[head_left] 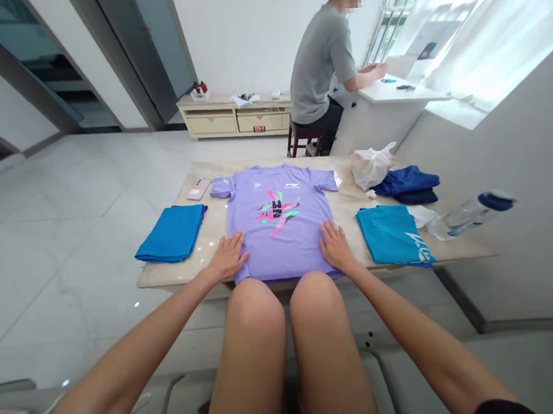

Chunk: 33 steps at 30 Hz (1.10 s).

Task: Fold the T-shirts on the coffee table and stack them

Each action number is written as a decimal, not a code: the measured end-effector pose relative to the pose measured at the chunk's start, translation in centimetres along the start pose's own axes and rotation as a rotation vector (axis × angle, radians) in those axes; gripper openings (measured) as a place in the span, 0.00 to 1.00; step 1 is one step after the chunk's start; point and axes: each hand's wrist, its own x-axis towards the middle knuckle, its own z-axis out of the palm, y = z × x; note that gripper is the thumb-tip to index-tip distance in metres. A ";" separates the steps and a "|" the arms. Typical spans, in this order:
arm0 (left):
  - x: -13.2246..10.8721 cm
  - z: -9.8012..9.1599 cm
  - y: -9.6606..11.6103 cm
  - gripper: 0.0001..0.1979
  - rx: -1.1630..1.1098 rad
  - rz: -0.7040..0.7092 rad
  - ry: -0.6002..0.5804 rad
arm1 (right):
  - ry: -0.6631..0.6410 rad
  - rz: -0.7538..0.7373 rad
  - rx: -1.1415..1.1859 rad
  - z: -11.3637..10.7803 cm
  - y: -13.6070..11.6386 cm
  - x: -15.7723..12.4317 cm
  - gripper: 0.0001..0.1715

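Observation:
A lilac T-shirt (278,232) with a bright printed design lies flat and face up on the marble-topped table (346,196), its hem towards me. My left hand (227,255) rests palm down on the lower left of the shirt, fingers spread and holding nothing. My right hand (336,247) presses the same way on the lower right. To the left of the shirt lies a folded bright blue cloth (170,233). A folded teal garment (393,234) lies to its right.
A smartphone (198,188), a white plastic bag (372,167), folded navy clothing (406,184) and a clear water bottle (474,215) lie on the table. Beyond it, a seated person (317,67) works at a white desk (391,97). A low cabinet (233,119) stands against the wall.

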 end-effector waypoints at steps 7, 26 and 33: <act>0.2 1.9 1.0 0.38 -0.064 -0.115 0.084 | -0.028 -0.042 0.013 1.1 -0.6 -0.7 0.40; 27.8 -1.1 -4.5 0.39 -0.066 -0.114 0.234 | 0.032 0.118 -0.002 3.6 2.6 24.8 0.43; 29.0 -1.6 -5.0 0.40 -0.087 -0.100 0.197 | 0.008 0.128 0.000 3.4 3.5 27.2 0.45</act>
